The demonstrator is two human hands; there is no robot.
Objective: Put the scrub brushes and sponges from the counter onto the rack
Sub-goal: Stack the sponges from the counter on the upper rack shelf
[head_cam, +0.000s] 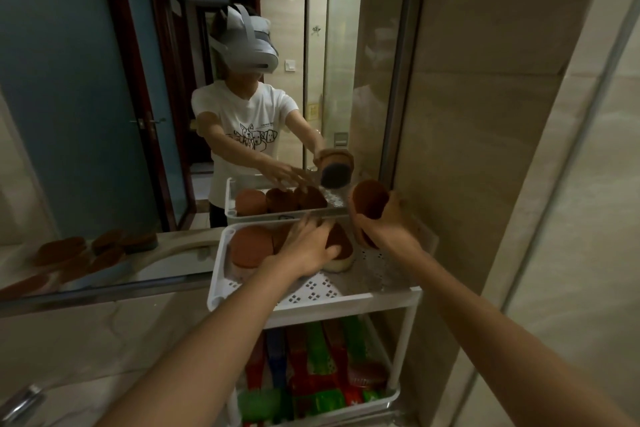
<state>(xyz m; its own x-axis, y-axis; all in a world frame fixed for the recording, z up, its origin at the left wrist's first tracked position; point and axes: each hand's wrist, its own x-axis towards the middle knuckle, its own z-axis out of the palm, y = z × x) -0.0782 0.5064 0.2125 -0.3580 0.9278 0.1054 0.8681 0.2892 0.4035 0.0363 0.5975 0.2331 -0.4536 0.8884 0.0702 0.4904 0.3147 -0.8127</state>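
A white rack point(325, 298) stands against the mirror, its perforated top tray holding brown oval scrub sponges point(249, 246). My left hand point(308, 246) lies flat, fingers spread, on top of one brown sponge with a pale underside point(341, 255) in the tray's middle. My right hand point(384, 225) is raised over the tray's right back corner, closed round another brown oval scrub sponge point(369, 199) held upright. Several more brown sponges point(90, 253) lie on the counter at the left beside the mirror.
The mirror point(173, 80) behind the counter reflects a person and the tray. The rack's lower shelf point(311, 374) holds red and green packages. A beige tiled wall point(485, 149) rises right of the rack. A chrome tap point(20, 402) sits bottom left.
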